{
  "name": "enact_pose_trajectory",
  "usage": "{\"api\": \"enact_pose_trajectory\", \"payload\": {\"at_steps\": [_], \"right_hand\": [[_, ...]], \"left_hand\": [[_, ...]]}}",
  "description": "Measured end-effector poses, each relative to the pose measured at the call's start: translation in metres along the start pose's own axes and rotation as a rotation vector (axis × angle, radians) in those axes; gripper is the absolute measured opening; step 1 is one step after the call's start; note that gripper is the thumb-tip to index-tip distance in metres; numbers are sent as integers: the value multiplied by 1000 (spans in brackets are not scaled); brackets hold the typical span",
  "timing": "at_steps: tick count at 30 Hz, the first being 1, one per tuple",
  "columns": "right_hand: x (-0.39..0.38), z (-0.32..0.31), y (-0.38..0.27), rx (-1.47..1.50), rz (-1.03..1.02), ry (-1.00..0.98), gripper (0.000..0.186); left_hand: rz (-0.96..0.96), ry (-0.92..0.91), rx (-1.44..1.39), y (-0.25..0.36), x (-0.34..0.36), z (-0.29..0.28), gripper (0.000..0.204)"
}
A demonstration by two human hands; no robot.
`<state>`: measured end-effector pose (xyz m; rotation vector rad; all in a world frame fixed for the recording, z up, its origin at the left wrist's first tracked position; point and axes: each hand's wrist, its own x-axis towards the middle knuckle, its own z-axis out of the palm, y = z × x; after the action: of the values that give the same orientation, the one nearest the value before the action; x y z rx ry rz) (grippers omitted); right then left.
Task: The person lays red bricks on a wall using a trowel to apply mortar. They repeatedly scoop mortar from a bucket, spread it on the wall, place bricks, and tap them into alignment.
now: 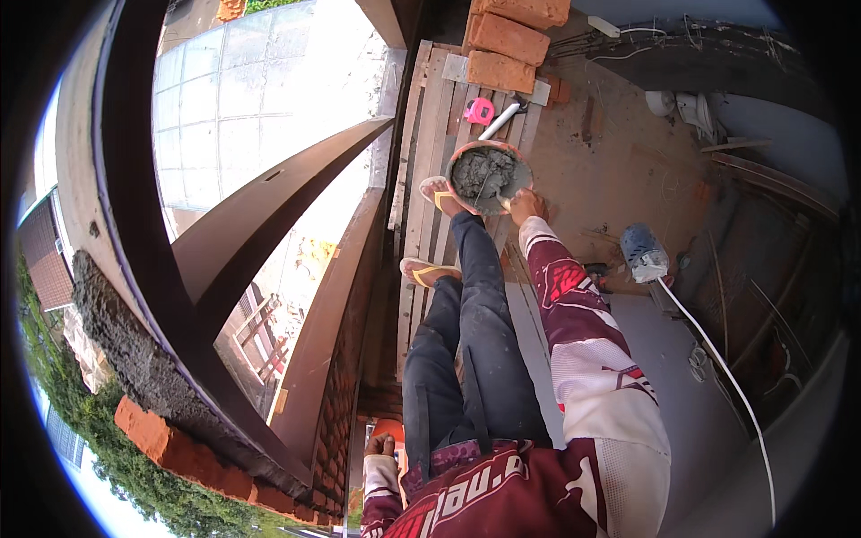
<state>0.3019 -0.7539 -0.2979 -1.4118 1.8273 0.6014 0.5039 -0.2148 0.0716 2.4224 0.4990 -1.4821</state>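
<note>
My right hand (pixel 527 206) is closed around the light handle of a trowel (pixel 505 204), at the right rim of a round orange basin (pixel 453 184). Its blade cannot be made out against the wet grey mortar (pixel 484 170) heaped inside. The basin stands on wooden planks (pixel 437 134) beside my sandalled feet. Low in the view, my left hand (pixel 380 445) is near the brick wall with its fingers curled. An orange thing (pixel 389 430) lies right behind it; whether the hand grips anything is hidden.
Stacked bricks (pixel 507 45), a pink tape measure (pixel 479 110) and a hammer (pixel 502 119) with a pale handle lie on the planks beyond the basin. A brown frame (pixel 269 193) curves along the left, beside mortar-topped bricks (pixel 179 448). A white cable (pixel 717 350) hangs at right.
</note>
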Motion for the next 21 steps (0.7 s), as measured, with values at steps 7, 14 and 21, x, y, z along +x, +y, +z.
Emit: {"api": "enact_pose_trajectory", "payload": {"at_steps": [7,14,21], "right_hand": [[53,59,32,-627,-204,-6,40],[-6,33,44,-341,-89,-168,37],[-18,-15,45,-469,-107,52,39]], "left_hand": [[393,-47,128,118,152,138,23],[664,-252,440,258,271,325,48],[347,-198,70,311,294,434,78]]}}
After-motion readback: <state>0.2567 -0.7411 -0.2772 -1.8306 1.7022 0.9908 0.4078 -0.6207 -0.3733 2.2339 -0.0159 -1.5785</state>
